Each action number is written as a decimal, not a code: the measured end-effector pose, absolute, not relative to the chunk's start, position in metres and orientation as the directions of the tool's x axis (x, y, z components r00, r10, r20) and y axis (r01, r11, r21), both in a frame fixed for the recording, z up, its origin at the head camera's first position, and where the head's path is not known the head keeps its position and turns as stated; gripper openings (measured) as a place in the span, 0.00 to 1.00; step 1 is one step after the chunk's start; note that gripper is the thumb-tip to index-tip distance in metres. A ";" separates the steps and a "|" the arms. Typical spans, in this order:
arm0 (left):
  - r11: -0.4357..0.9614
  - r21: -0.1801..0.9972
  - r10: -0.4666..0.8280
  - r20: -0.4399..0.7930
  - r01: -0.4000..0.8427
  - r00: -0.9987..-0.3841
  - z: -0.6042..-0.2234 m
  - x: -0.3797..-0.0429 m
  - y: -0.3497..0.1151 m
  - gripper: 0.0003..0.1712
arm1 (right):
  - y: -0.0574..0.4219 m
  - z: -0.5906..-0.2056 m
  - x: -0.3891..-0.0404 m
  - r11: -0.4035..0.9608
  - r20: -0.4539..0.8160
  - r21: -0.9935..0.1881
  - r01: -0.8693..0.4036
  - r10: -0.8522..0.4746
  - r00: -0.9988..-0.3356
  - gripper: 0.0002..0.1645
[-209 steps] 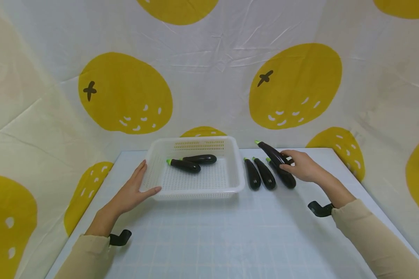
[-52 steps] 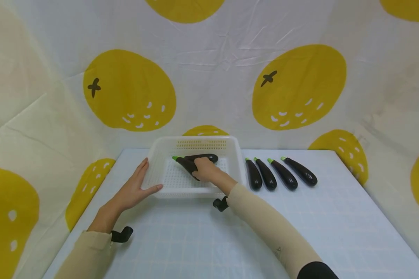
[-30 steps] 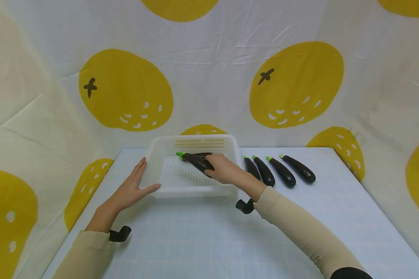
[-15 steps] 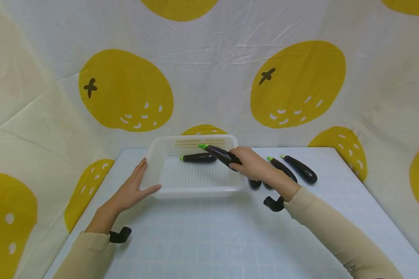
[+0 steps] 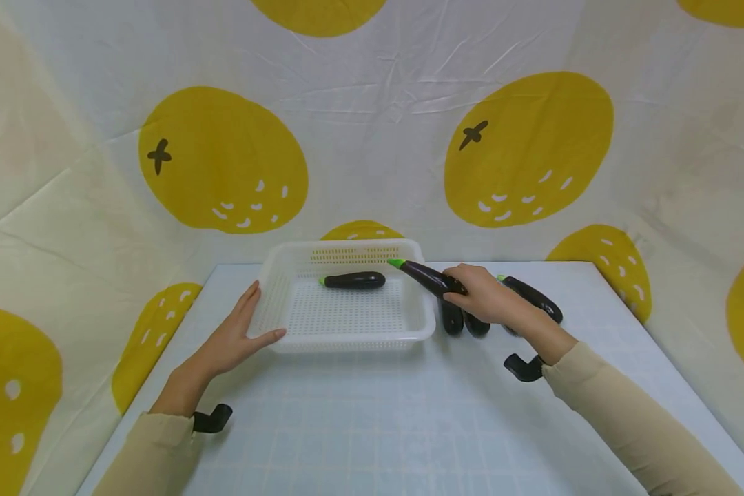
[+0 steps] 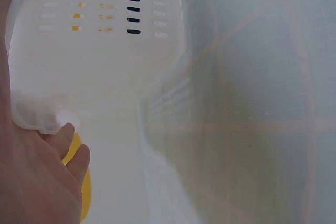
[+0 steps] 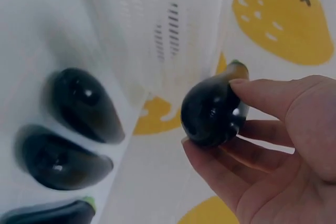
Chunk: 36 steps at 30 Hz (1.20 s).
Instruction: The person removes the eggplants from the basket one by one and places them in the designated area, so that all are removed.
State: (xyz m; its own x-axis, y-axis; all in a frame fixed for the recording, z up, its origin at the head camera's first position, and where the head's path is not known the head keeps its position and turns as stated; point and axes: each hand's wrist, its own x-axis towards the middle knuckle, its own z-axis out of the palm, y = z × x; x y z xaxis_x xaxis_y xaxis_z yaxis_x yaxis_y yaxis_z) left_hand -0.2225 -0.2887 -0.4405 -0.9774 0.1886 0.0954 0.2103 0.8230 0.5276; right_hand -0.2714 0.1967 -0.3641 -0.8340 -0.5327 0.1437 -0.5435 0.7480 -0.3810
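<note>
My right hand (image 5: 486,296) pinches a dark purple eggplant (image 5: 426,277) by its thick end. Its green stem points left over the right rim of a white plastic basket (image 5: 347,337). In the right wrist view, the thumb lies on one side of the held eggplant (image 7: 210,111) and the fingers on the other. One eggplant (image 5: 355,280) lies inside the basket, stem to the left. My left hand (image 5: 229,344) rests spread on the basket's left side, fingers straight along the wall and thumb at the front rim. The left wrist view shows that hand (image 6: 42,177) beside the perforated basket wall (image 6: 89,72).
Several more eggplants lie right of the basket, partly hidden by my right hand and forearm: one (image 5: 451,319) close to the basket, another (image 5: 536,300) farthest right. The table (image 5: 359,413) has a pale checked cloth. A fruit-patterned curtain (image 5: 372,172) hangs behind its back edge.
My right hand gripped an eggplant in the basket, lifted it out and carried it rightward. Earlier it set another eggplant at the row's right end. The left hand has stayed put.
</note>
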 end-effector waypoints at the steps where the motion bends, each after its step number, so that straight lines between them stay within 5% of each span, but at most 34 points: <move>1: 0.823 0.528 0.189 0.096 0.211 -0.977 -0.440 -0.222 -0.289 0.67 | 0.201 -0.365 -0.271 0.746 0.146 -0.385 -0.543 -0.532 -0.834 0.22; 16: 0.821 0.531 0.188 0.095 0.210 -0.978 -0.440 -0.220 -0.288 0.67 | 0.267 -0.369 -0.285 0.817 0.125 -0.377 -0.438 -0.423 -0.897 0.23; 36: 0.826 0.524 0.186 0.093 0.207 -0.978 -0.436 -0.220 -0.287 0.66 | 0.365 -0.398 -0.302 0.931 0.005 -0.345 -0.121 -0.127 -0.992 0.32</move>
State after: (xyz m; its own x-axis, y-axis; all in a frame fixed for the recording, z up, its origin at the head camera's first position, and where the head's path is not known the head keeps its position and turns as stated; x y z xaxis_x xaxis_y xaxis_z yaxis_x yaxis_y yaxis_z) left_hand -0.2201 -0.2866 -0.4364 -0.9782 0.1860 0.0927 0.2068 0.8265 0.5236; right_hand -0.3021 0.3646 -0.3981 -0.9919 -0.1268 0.0053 -0.1208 0.9309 -0.3448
